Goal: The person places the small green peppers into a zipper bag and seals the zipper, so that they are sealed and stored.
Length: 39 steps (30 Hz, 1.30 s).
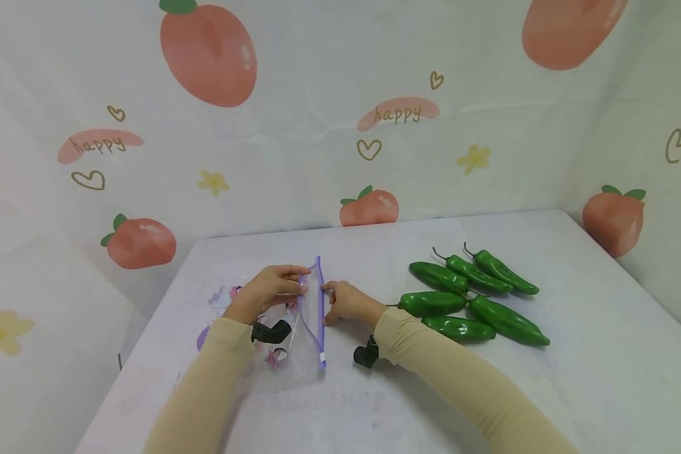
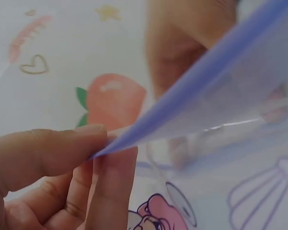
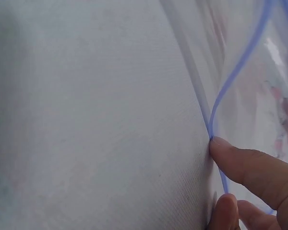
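Observation:
A clear zip bag (image 1: 301,366) with purple closure strips and pink and purple printed pictures lies on the table, its mouth parted and facing right. My left hand (image 1: 269,291) pinches one strip of the mouth between thumb and fingers; in the left wrist view the purple strip (image 2: 182,98) runs up and right from that pinch. On the opposite side, my right hand (image 1: 349,302) holds the mouth's right-hand edge with its fingertips. The right wrist view shows a fingertip (image 3: 218,143) right on the purple edge. A white slider (image 1: 322,357) sits at the strip's near end.
Several green chili peppers (image 1: 507,320) lie to the right, some close beyond the right forearm. Black wrist mounts (image 1: 272,332) are on both wrists. A white cloth (image 1: 295,157) printed with peaches hangs behind the white table (image 1: 590,353).

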Tool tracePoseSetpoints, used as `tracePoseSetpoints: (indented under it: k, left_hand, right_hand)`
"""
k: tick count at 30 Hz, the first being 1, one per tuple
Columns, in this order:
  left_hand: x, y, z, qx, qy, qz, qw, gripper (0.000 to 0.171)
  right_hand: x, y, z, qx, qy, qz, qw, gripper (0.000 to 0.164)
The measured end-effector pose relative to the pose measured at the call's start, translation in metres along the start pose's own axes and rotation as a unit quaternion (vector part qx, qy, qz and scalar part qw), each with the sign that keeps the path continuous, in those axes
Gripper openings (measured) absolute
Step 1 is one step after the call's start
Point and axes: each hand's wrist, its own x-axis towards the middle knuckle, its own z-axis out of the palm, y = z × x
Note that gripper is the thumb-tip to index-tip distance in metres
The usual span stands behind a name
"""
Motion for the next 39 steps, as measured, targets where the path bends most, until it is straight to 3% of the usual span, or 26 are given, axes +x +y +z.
tracePoseSetpoints:
  k: [12,26,39]
  left_hand:
    - [-0.013,0.012,-0.014,-0.056,-0.039,0.044,0.9967,0.051]
    - [-0.020,0.020,-0.017,-0.078,-0.048,0.050,0.9945,0.051]
    - [-0.022,0.022,-0.019,-0.099,-0.056,0.058,0.9918,0.030]
  right_hand:
    - [0.000,-0.002,0.000,-0.008,0.002,0.005,1.000,0.077]
    - [0.000,0.000,-0.001,-0.007,-0.001,-0.015,1.000,0.078]
    - [0.000,-0.001,-0.001,-0.009,-0.003,-0.010,1.000,0.078]
